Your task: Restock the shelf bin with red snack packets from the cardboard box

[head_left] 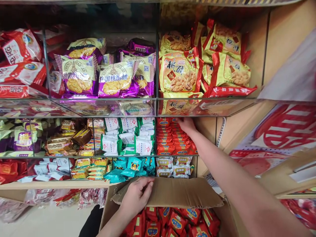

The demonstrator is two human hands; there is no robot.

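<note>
My right hand (187,125) reaches into a middle-shelf compartment, at the top of stacked red packets (170,140); its fingertips are partly hidden among them. My left hand (140,191) is closed on the raised flap of an open cardboard box (182,192), its fingers curled over the edge. Many loose red packets (177,222) with blue and gold labels lie inside the box, below the flap. They look like the ones on the shelf.
Purple-and-cream biscuit packs (116,79) and yellow-and-red packs (180,74) fill the upper shelf. White-and-green packets (128,138) adjoin the red stack. Teal packets (130,168) and white packets (181,170) lie below. A wooden panel (283,49) stands at the right.
</note>
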